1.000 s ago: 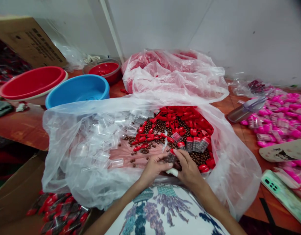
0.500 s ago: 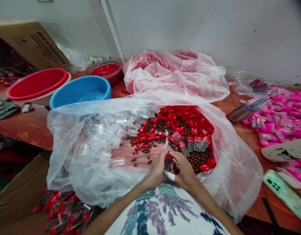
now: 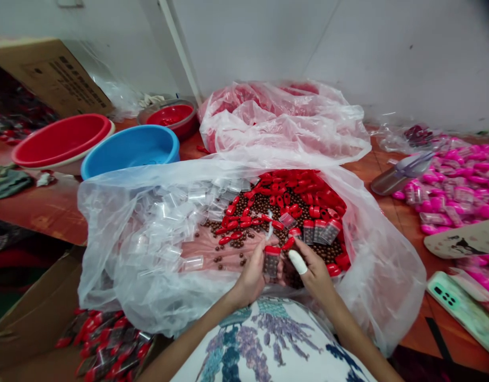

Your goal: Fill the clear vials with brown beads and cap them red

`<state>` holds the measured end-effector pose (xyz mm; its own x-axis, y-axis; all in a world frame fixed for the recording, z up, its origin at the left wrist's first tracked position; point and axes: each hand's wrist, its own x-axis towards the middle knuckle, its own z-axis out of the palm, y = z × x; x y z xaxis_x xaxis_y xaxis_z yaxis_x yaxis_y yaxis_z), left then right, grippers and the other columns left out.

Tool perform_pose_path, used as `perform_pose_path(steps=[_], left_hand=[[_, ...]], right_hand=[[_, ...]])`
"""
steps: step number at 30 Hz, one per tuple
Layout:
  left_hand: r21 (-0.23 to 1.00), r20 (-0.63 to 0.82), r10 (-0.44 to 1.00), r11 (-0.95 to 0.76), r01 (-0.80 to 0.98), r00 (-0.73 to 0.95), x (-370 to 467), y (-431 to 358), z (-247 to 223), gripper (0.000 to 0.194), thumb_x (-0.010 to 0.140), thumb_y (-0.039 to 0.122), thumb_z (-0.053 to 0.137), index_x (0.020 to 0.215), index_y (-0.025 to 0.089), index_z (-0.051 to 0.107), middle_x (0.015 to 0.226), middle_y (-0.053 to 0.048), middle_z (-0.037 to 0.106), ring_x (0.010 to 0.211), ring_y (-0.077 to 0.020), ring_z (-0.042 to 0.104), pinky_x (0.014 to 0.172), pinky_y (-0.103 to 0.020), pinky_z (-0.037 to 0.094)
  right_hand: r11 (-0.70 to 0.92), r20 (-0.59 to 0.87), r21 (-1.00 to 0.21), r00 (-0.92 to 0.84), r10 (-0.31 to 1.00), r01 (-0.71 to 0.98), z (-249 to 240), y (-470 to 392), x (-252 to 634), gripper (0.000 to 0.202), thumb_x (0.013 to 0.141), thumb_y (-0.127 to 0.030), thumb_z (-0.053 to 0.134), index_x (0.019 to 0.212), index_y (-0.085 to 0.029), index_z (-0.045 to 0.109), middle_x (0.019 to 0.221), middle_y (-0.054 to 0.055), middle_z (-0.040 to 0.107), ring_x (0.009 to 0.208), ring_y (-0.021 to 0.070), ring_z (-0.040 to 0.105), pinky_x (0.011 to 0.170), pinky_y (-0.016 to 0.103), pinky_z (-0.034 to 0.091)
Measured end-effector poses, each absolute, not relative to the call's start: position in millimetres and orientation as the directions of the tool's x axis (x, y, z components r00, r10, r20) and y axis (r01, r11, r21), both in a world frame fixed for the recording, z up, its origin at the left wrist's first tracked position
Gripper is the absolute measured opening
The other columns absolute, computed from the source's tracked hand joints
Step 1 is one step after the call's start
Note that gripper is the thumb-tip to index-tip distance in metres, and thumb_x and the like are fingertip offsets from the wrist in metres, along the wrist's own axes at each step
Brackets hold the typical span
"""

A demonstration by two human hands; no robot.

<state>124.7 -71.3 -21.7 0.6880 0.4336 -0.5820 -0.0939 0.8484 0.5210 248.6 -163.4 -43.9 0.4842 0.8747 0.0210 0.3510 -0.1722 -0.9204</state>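
My left hand [image 3: 250,277] grips a small clear plastic container [image 3: 271,265] with a red top part and dark brown balls inside, held upright near my body. Close beside it, my right hand [image 3: 316,275] pinches a small red cap [image 3: 288,244]; a white wrap covers one of its fingers. Beyond the hands lie loose brown balls [image 3: 320,261] and a heap of red plastic caps [image 3: 308,185]. Several filled containers [image 3: 319,231] with red tops rest among them. Clear containers [image 3: 168,212] are piled to the left, all inside a translucent plastic bag [image 3: 387,270].
Blue basin [image 3: 131,148] and red basin [image 3: 63,138] stand back left. Another bag [image 3: 284,122] lies behind. Pink-capped containers [image 3: 459,185], a tumbler [image 3: 393,178] and a phone [image 3: 463,313] are right. A cardboard box [image 3: 29,313] with finished-looking red-capped containers sits lower left.
My right hand has moved slightly right, away from the container, and a red cap now shows in its fingers. The container in my left hand is more exposed.
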Motion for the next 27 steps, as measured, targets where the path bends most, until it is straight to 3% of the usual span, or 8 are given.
perform_pose_path(steps=[4, 7, 9, 12, 16, 20, 27], left_hand=[[0.51, -0.57, 0.406, 0.856, -0.079, 0.714, 127.2, -74.6, -25.6, 0.058, 0.079, 0.063, 0.043, 0.11, 0.016, 0.058, 0.068, -0.003, 0.065, 0.054, -0.0142, 0.059, 0.05, -0.022, 0.043], [0.506, -0.587, 0.385, 0.861, -0.048, 0.712, 127.3, -76.5, -28.4, 0.062, 0.076, 0.067, 0.044, 0.104, 0.014, 0.061, 0.065, -0.004, 0.064, 0.053, -0.0142, 0.058, 0.052, -0.023, 0.043], [0.545, -0.599, 0.416, 0.838, -0.032, 0.684, 124.9, -75.7, -29.0, 0.059, 0.076, 0.065, 0.046, 0.103, 0.015, 0.061, 0.061, -0.003, 0.063, 0.05, -0.0132, 0.056, 0.05, -0.023, 0.043], [0.629, -0.594, 0.498, 0.777, -0.021, 0.632, 118.2, -70.3, -29.1, 0.053, 0.079, 0.06, 0.046, 0.102, 0.015, 0.061, 0.056, 0.0, 0.06, 0.044, -0.0118, 0.052, 0.046, -0.023, 0.042], [0.697, -0.583, 0.586, 0.717, -0.025, 0.563, 110.4, -61.8, -32.5, 0.052, 0.08, 0.058, 0.042, 0.087, 0.011, 0.064, 0.053, -0.001, 0.058, 0.042, -0.0109, 0.05, 0.044, -0.022, 0.041], [0.731, -0.544, 0.593, 0.682, -0.012, 0.594, 107.9, -60.1, -37.3, 0.052, 0.081, 0.058, 0.041, 0.08, 0.012, 0.064, 0.056, -0.003, 0.06, 0.044, -0.0112, 0.051, 0.044, -0.021, 0.04], [0.754, -0.525, 0.587, 0.657, 0.016, 0.616, 104.4, -61.3, -42.1, 0.049, 0.081, 0.056, 0.045, 0.079, 0.013, 0.066, 0.065, -0.005, 0.065, 0.05, -0.0122, 0.054, 0.049, -0.022, 0.041]], right_hand=[[-0.062, 0.127, -0.804, 0.272, 0.954, 0.592, -34.3, -158.0, 242.9, 0.086, 0.068, -0.044, 0.07, 0.14, -0.019, 0.029, 0.133, 0.015, 0.046, 0.12, 0.0306, 0.045, 0.098, 0.045, 0.039], [0.019, 0.154, -0.745, 0.143, 0.978, 0.667, -29.1, -156.7, 239.3, 0.093, 0.064, -0.043, 0.073, 0.14, -0.018, 0.026, 0.134, 0.015, 0.043, 0.121, 0.0316, 0.042, 0.1, 0.046, 0.036], [0.009, 0.159, -0.747, 0.165, 0.974, 0.665, -30.3, -157.2, 241.1, 0.079, 0.073, -0.038, 0.065, 0.139, -0.019, 0.028, 0.134, 0.014, 0.044, 0.12, 0.0287, 0.043, 0.099, 0.043, 0.038], [-0.127, 0.14, -0.736, 0.333, 0.933, 0.665, -39.8, -158.9, 251.8, 0.04, 0.085, -0.019, 0.045, 0.125, -0.021, 0.046, 0.117, 0.009, 0.056, 0.106, 0.0221, 0.052, 0.09, 0.036, 0.043], [-0.191, 0.164, -0.483, 0.303, 0.939, 0.854, -54.3, -156.1, 265.1, 0.037, 0.077, -0.002, 0.042, 0.101, -0.021, 0.063, 0.091, 0.007, 0.061, 0.087, 0.0221, 0.052, 0.078, 0.034, 0.042], [-0.132, 0.155, -0.247, 0.174, 0.973, 0.96, -58.4, -144.0, 261.4, 0.025, 0.08, -0.007, 0.05, 0.093, -0.022, 0.065, 0.084, 0.004, 0.06, 0.08, 0.0209, 0.047, 0.071, 0.034, 0.035], [-0.11, 0.146, -0.218, 0.144, 0.979, 0.97, -55.9, -138.1, 257.0, 0.011, 0.087, -0.017, 0.051, 0.087, -0.022, 0.061, 0.086, 0.004, 0.059, 0.085, 0.0222, 0.045, 0.072, 0.035, 0.031]])
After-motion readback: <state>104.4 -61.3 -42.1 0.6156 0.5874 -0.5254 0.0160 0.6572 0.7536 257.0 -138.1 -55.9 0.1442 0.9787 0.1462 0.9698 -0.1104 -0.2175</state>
